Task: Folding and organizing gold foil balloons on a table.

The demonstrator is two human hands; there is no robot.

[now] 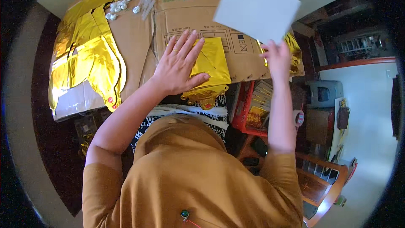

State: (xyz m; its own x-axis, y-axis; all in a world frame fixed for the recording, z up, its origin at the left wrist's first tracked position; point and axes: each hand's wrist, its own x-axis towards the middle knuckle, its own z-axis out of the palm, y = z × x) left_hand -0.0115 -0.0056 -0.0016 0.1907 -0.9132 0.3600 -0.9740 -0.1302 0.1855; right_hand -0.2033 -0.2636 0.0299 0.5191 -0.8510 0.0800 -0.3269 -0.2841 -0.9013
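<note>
My left hand point(179, 65) lies flat with fingers stretched out, over the left part of a folded gold foil balloon point(213, 61). The balloon's lower end hangs past the near edge of the flattened cardboard point(130, 38). Off to the right, my right hand point(278, 57) is closed at the lower edge of a white rectangular card point(257, 8). This card has a small hanging slot near its far edge and is held up over the cardboard, slightly blurred.
Flat gold foil balloons point(90, 55) are heaped on the cardboard's left side. Small white knotted pieces point(120, 4) lie near the back left. At the right, below the cardboard, stands a red crate point(238, 120) with packets inside. A wooden chair point(337, 185) is at the lower right.
</note>
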